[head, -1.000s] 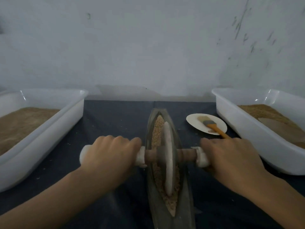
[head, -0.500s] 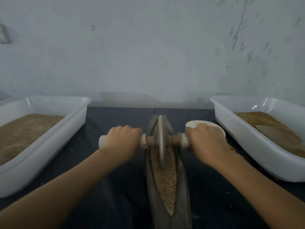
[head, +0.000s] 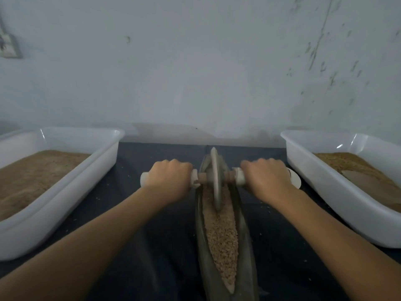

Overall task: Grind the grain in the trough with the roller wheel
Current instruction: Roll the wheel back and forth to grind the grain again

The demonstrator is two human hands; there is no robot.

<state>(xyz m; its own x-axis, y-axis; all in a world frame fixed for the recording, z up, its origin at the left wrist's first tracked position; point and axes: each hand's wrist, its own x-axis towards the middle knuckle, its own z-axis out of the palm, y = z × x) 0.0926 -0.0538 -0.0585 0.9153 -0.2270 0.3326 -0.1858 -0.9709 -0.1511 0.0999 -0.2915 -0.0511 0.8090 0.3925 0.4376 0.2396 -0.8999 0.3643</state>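
Observation:
A narrow boat-shaped metal trough (head: pixel 201 246) lies lengthwise on the dark table and holds tan grain (head: pixel 221 237). The roller wheel (head: pixel 215 177), a thin grey disc on a wooden axle with white handle ends, stands upright at the trough's far end. My left hand (head: pixel 170 180) is closed around the left handle. My right hand (head: pixel 265 180) is closed around the right handle. Both arms are stretched forward. The grain under the wheel is hidden by the disc.
A white plastic tub (head: pixel 71 187) of brown meal stands at the left. Another white tub (head: pixel 338 192) at the right holds brown meal and a flat scoop. A white plate (head: pixel 295 181) peeks out behind my right hand. Loose grains dot the dark cloth. A wall rises close behind.
The wheel has rolled away from me, from the trough's middle to its far end, with both hands on the handles. My right hand now covers the plate and brush.

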